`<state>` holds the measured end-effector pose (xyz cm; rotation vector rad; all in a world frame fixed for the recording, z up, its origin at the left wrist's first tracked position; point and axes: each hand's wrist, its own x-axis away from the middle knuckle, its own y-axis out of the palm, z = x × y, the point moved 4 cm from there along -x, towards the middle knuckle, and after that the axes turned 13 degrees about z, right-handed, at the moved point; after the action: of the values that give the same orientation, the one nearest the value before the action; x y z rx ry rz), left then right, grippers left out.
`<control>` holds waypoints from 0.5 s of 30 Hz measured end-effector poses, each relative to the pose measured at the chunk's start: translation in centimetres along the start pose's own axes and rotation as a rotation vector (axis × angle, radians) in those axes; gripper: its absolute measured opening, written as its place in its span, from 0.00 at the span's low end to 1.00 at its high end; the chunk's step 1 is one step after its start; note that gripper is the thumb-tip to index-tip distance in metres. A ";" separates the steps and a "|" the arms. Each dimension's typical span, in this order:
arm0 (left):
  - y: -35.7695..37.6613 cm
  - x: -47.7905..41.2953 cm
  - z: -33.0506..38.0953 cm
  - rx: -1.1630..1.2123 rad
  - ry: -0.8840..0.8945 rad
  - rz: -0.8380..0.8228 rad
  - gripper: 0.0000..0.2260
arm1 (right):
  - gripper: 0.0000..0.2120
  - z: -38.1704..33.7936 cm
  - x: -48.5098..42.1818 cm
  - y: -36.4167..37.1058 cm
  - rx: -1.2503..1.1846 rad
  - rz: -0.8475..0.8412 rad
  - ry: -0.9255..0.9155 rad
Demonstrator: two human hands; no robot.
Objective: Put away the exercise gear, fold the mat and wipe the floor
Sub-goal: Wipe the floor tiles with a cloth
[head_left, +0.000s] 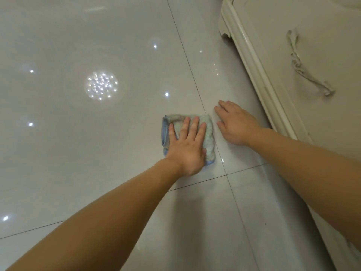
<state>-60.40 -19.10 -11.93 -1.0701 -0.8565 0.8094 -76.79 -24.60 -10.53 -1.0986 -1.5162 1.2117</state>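
Cream cabinet [322,36] fills the upper right of the frame and runs down the right edge. It has moulded trim [259,75] along its base, a carved foot [224,30] at top, and an ornate curved handle [304,73] on the front. It boxes in the strip of floor at right.

Folded cloth [208,133] sits just right of frame ctr, flat on the floor [97,153]. It is pale, fuzzy fabric w/ a blue edge at left, and its right edge lies about on a grout line [187,61].

Left hand [187,147] lies palm down on the cloth, fingers straight and slightly spread, pressing it to the tile, thumb at the cloth's lower right. Right hand [236,124] lies flat on bare tile btw cloth and cabinet trim. Its fingers are straight, loosely together, pointing upper left. It is just beside the cloth, not touching it, and near the trim but apart from it. Both forearms are bare, entering from lower left and right.

The floor is glossy pale grey tile in large slabs w/ thin dark joints, which cross just below the cloth. A round cluster of lamp reflections [101,86] shows at centre left, w/ single bright spots scattered around it.
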 end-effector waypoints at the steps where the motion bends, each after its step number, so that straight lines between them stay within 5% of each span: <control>1: 0.0 -0.3 0.3 -0.002 -0.007 -0.002 0.33 | 0.26 0.0 0.0 0.0 -0.003 0.011 0.006; 15: 0.0 -0.4 1.8 0.027 0.071 -0.004 0.32 | 0.26 -0.9 2.5 -1.1 -0.058 0.010 0.026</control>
<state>-62.14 -18.74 -11.56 -1.0666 -0.7853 0.7728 -76.55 -22.13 -9.06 -1.1572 -1.5363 1.1614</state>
